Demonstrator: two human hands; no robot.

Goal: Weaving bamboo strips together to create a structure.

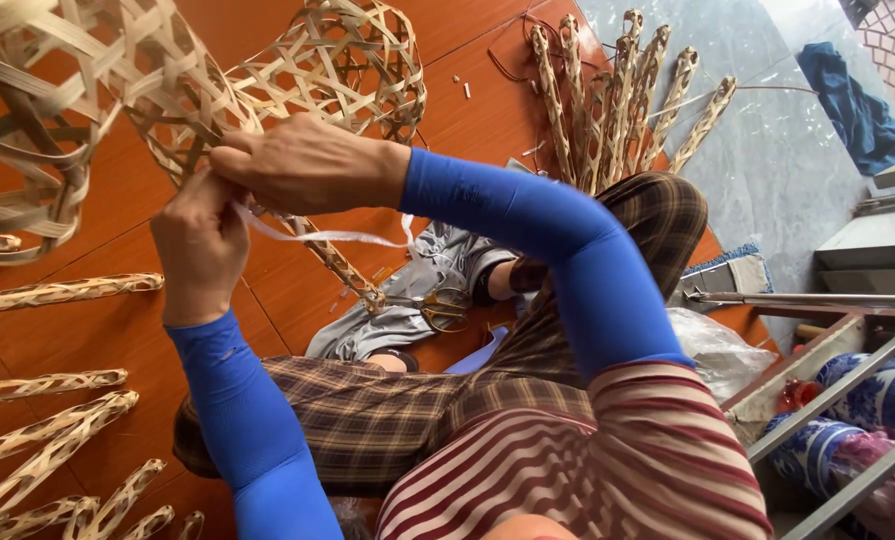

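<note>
On the red-brown floor (118, 330) we see flat woven strips (48, 420) left; our left hand (200, 245) and right hand (303, 165) pinch a pale strip (318, 237) at the bamboo basket (168, 90).

Woven bamboo basket (168, 90), glossy wooden floor (468, 110)

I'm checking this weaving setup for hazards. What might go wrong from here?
The thin white strip, pulled taut between the left hand and right hand at the woven bamboo basket, might snap or cut a finger. The scissors on the grey cloth lie close to the person's leg.
</note>
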